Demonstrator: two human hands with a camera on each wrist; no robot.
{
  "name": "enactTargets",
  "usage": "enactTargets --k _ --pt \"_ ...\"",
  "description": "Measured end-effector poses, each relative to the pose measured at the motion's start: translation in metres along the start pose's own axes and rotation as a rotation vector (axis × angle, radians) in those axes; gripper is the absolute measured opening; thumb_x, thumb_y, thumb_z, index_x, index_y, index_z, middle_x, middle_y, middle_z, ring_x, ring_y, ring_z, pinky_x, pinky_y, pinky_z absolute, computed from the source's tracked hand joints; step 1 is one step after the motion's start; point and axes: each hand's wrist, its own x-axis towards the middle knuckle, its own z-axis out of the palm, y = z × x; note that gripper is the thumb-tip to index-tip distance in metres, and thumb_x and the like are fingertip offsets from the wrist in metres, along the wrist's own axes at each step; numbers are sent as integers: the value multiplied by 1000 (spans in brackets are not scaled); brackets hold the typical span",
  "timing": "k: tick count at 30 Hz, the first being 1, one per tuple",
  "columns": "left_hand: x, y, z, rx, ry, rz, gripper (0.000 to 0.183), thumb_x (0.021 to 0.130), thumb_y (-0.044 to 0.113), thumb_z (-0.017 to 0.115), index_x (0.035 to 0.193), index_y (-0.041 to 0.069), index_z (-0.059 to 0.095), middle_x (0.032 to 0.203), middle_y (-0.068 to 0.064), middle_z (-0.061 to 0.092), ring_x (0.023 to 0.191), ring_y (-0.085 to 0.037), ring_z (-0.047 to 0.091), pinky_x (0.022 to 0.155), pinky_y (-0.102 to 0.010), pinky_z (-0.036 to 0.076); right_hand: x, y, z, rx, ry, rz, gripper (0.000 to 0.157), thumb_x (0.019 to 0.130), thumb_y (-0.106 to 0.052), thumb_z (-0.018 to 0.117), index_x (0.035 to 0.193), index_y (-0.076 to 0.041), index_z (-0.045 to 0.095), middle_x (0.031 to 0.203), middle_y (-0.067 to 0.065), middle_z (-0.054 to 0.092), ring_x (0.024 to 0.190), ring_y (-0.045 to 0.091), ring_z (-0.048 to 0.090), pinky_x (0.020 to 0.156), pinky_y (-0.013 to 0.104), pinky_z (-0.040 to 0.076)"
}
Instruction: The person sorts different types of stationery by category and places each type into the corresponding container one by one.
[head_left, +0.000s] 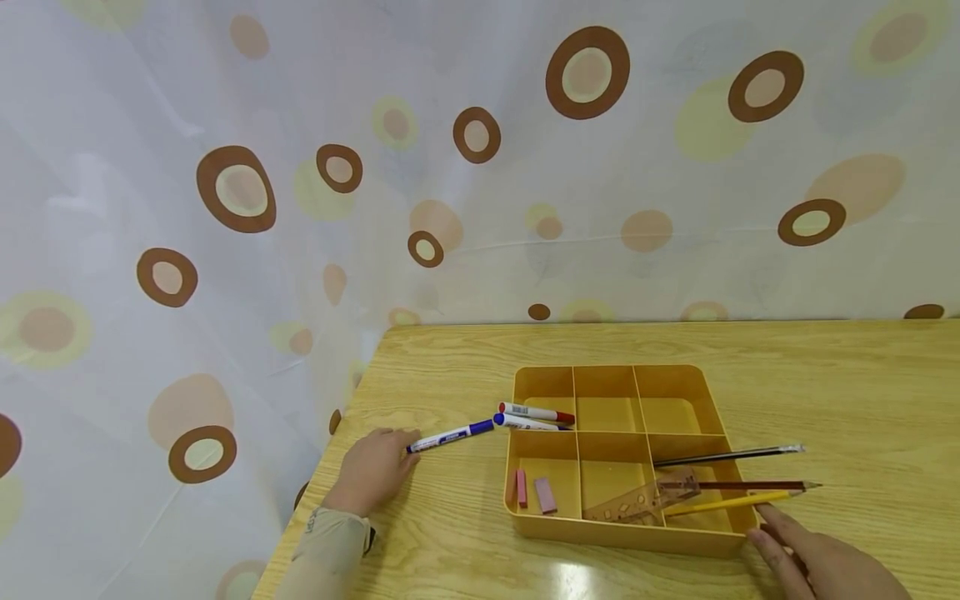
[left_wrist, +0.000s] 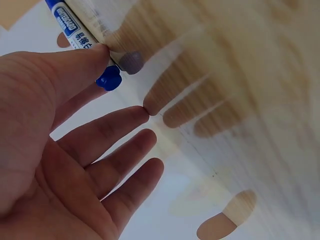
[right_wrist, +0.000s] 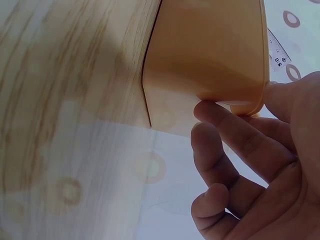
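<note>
A blue-capped whiteboard marker (head_left: 450, 437) lies near the table's left side, its cap toward the tray. My left hand (head_left: 377, 468) pinches its tail end between thumb and index finger, while the other fingers (left_wrist: 125, 175) stay spread in the left wrist view. At the front right corner of an orange compartment tray (head_left: 630, 536), my right hand (head_left: 821, 554) grips the wall. In the right wrist view its thumb is at the tray's (right_wrist: 210, 45) rim and its fingertips touch the outer side.
A red marker (head_left: 536, 412) and another blue marker (head_left: 525, 423) lean in the back left compartment. Pink erasers (head_left: 545, 495) lie front left. A ruler (head_left: 630, 504), a yellow pencil (head_left: 735, 503), a dark red pencil (head_left: 757, 485) and a black pencil (head_left: 727, 456) stick over the dividers.
</note>
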Motion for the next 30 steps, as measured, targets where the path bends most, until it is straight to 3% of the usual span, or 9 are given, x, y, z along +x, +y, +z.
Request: enactTargets --k 6,10,18,22,30 --pt "3 -2 1 14 -1 13 7 91 29 68 94 24 72 85 6 68 68 -9 57 56 -28 42 1 -2 -2 0 -17 11 58 103 -36 45 132 14 49 98 28 69 80 38 68 65 51 54" --pt "3 -5 4 1 29 6 8 91 28 68 83 26 70 76 11 64 59 -5 49 53 -27 39 0 -3 -3 -8 -13 11 58 103 -36 45 131 14 50 99 29 69 81 40 68 66 52 54" --pt "3 -7 2 10 90 -4 5 89 27 70 88 22 72 72 8 64 57 -7 49 51 -27 38 0 -2 -3 -6 -23 17 59 103 -37 44 131 15 50 98 29 69 81 39 68 66 51 54" --pt "2 -5 -1 21 124 -1 8 88 26 71 94 23 75 79 6 68 64 -10 57 52 -27 41 1 -1 -3 -7 -38 19 59 103 -37 43 131 15 49 98 29 69 81 40 68 66 52 54" --pt "1 -2 -5 58 227 70 13 88 21 72 101 20 75 85 3 71 77 -18 63 65 -34 52 0 -2 -3 -3 -43 25 60 103 -38 44 132 14 48 100 28 69 83 40 68 67 52 54"
